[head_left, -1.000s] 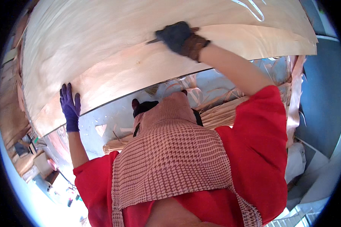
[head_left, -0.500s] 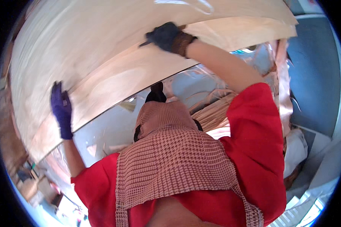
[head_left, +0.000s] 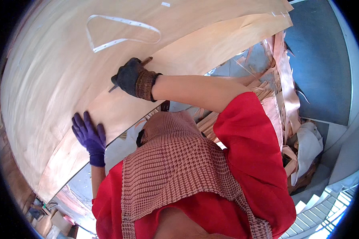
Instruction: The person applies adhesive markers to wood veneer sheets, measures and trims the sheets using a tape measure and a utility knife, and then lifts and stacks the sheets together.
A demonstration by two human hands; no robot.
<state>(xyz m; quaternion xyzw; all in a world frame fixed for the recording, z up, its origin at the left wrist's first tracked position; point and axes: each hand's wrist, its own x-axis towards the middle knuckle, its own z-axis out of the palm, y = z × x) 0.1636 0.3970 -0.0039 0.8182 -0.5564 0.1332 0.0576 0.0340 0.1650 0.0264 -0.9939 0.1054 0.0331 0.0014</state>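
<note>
A broad stack of pale wood veneer sheets [head_left: 179,63] spans the upper part of the view, the top sheet's curved edge lying over the one beneath. In a dark glove with a brown cuff, my right hand [head_left: 132,77] is closed round a knife [head_left: 147,61] with a brown handle. Its thin dark tip points down and left near that sheet edge. My left hand [head_left: 89,133], in a purple glove, lies flat with fingers spread on the veneer close to its near edge.
On the veneer lies a loop of white marked strip [head_left: 125,40]. Curled veneer offcuts [head_left: 285,79] hang and pile beyond the near edge on the right, beside a blue-grey panel [head_left: 323,63]. A white bag [head_left: 309,149] sits below them.
My right hand has moved left and nearer along the sheet edge with the knife. My left hand now shows flat, fingers spread, slightly further right. The white loop has come fully into view.
</note>
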